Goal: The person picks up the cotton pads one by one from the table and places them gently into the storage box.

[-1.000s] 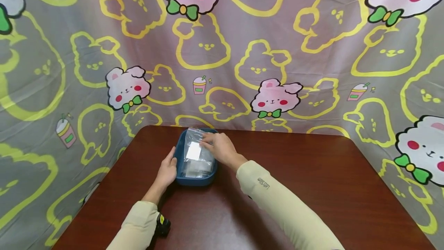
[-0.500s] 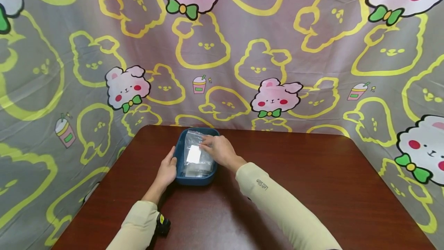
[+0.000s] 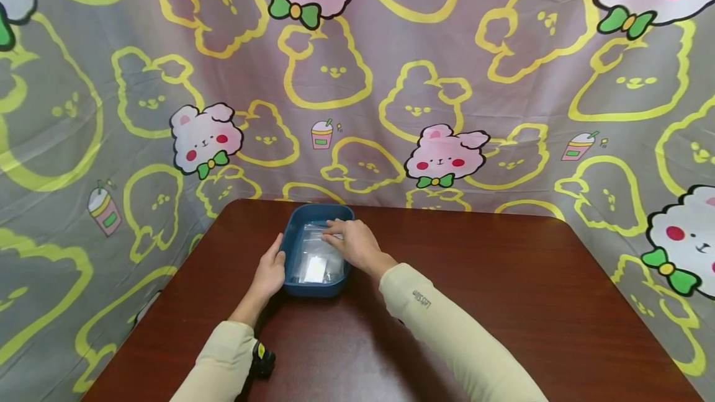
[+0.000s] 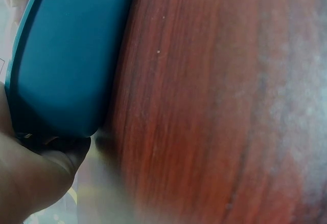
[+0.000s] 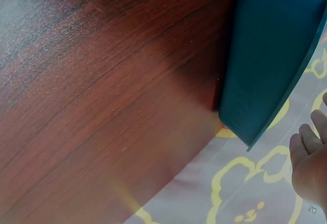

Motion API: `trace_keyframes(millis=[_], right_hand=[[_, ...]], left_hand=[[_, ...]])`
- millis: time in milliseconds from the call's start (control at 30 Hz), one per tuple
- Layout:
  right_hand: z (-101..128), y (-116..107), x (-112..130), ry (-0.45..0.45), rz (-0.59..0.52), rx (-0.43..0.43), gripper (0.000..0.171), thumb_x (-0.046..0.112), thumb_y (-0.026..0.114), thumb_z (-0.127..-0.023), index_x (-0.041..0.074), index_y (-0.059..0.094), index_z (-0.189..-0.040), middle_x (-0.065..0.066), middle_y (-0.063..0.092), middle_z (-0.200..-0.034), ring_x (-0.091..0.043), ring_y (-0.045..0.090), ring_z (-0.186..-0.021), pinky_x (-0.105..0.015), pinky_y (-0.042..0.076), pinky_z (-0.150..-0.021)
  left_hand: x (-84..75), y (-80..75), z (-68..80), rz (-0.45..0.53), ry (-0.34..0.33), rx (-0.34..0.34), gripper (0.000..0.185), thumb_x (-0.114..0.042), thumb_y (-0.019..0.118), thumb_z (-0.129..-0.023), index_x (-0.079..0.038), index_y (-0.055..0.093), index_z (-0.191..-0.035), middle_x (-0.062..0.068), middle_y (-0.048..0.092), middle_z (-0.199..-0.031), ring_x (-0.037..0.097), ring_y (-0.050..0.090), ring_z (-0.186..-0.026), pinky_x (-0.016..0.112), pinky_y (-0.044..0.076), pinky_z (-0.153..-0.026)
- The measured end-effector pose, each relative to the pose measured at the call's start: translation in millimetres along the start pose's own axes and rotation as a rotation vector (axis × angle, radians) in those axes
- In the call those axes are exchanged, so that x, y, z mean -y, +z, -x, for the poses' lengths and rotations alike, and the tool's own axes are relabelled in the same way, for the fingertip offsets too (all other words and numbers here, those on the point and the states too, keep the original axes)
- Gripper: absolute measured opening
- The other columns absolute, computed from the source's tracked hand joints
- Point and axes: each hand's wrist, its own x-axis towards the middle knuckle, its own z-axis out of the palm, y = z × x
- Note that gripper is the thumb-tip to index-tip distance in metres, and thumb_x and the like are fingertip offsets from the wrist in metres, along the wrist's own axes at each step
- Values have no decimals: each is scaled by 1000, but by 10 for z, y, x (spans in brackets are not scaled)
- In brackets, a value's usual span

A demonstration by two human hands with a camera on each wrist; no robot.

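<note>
A dark blue, rounded plastic bin (image 3: 317, 290) stands toward the table's back left. Inside lies a clear zip bag (image 3: 314, 247) with a bright white patch (image 3: 316, 270) near its front end. My left hand (image 3: 269, 272) holds the bin's left side; in the left wrist view, the thumb (image 4: 76, 152) presses near a corner of the wall. Over the right rim hovers my right hand (image 3: 357, 242), its fingers loosely bent above the bag. The right wrist view catches these fingers (image 5: 308, 137) past the bin's edge with nothing seen between them.
The dark red-brown wooden table (image 3: 475, 303) extends right and toward me. A patterned cloth (image 3: 357, 98) hangs behind it and along both sides. A black device (image 3: 262, 360) is strapped to my left wrist.
The zip bag has dropped from near my right fingertips and now lies lower in the bin, its white patch nearer me. My left hand and the bin stay in place.
</note>
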Motion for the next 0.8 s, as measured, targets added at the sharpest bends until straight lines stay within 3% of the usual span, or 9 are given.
trace_keyframes(millis=[500, 800], right_hand=[[81, -84, -114, 16, 40, 2, 26, 29, 71, -96, 13, 78, -115, -2, 67, -129, -20, 55, -130, -37, 44, -107], [327, -384, -432, 91, 85, -7, 34, 30, 73, -94, 14, 74, -124, -5, 65, -133, -18, 51, -134, -41, 39, -111]], left_hand=[[10, 8, 2, 1, -1, 2, 54, -11, 28, -110, -7, 15, -162, 15, 17, -166, 33, 13, -151, 51, 12, -121], [-3, -25, -56, -58, 31, 24, 54, -9, 29, -110, -5, 14, -161, 18, 16, -165, 36, 13, -151, 53, 13, -120]])
